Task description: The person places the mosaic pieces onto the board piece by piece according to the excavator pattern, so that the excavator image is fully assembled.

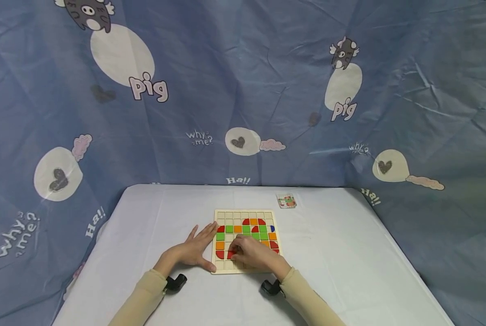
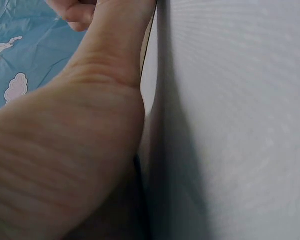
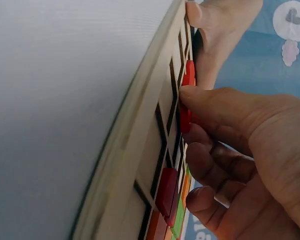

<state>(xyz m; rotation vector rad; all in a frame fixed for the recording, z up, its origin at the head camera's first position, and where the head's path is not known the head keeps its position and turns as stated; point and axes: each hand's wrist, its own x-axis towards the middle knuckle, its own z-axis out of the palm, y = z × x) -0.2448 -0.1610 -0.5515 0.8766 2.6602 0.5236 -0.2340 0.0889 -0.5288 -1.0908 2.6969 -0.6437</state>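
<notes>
A square pale wooden grid board (image 1: 228,215) lies on the white table, with red, green, orange and blue pieces in several cells. My left hand (image 1: 192,250) rests along the board's left edge, fingers straight and thumb spread to the near left corner. Over the lower middle of the board, my right hand (image 1: 250,251) pinches a red piece (image 3: 185,117) between thumb and fingers, at the grid surface. To its left, a red rounded piece (image 1: 220,255) sits in the same row. My right hand hides part of the board in the head view.
A small card with a coloured pattern (image 1: 286,201) lies beyond the board's far right corner. The table (image 1: 340,253) has a white cloth, and a blue printed curtain (image 1: 243,81) hangs around its far side. Black wrist cameras (image 1: 177,283) sit close above the cloth.
</notes>
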